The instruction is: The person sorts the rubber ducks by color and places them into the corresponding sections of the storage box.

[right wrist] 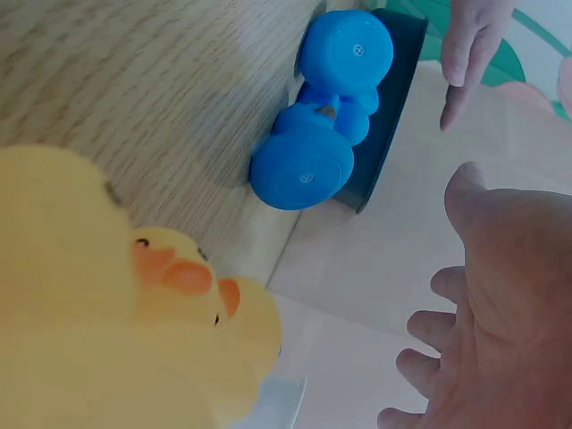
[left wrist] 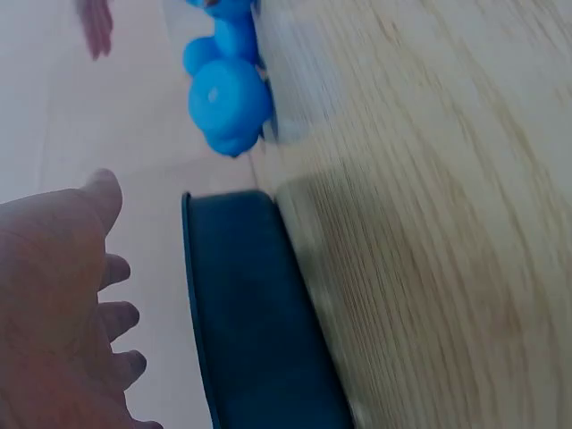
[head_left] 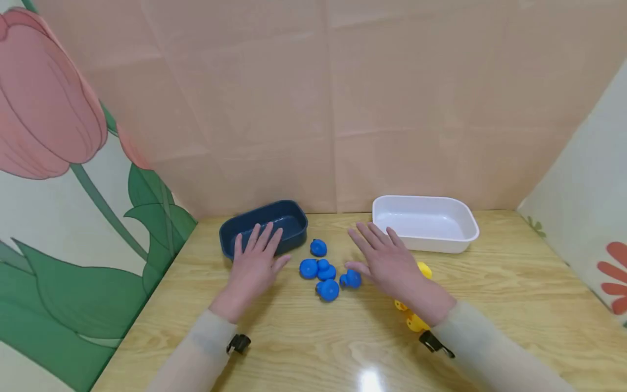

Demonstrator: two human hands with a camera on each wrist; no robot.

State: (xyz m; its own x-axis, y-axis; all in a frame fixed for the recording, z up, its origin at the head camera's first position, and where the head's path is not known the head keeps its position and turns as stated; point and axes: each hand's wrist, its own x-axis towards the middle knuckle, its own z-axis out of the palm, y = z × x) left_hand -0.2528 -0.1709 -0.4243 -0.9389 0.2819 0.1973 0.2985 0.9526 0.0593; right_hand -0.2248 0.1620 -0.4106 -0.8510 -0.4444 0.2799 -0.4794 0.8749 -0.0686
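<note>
My left hand [head_left: 252, 271] hovers with spread fingers over the near side of a dark blue tub [head_left: 228, 233]. Palm down, my right hand [head_left: 392, 264] reaches toward the front left corner of a white tub [head_left: 436, 243], its fingers extended. Neither hand holds anything. Between them lies a loose group of several blue rubber ducks [head_left: 328, 290], some tipped so their round bases show. Yellow rubber ducks [head_left: 417, 323] sit under my right hand and forearm, which partly hide them; in the right wrist view one yellow duck [right wrist: 63, 295] looms close to the camera.
The wooden table [head_left: 303, 348] runs back to a pinkish cloth backdrop [head_left: 333, 109]. A panel with painted tulips [head_left: 49, 98] borders the left side, and a pale panel with a red flower [head_left: 614, 277] the right. Each sleeve carries a small black wrist device [head_left: 238, 344].
</note>
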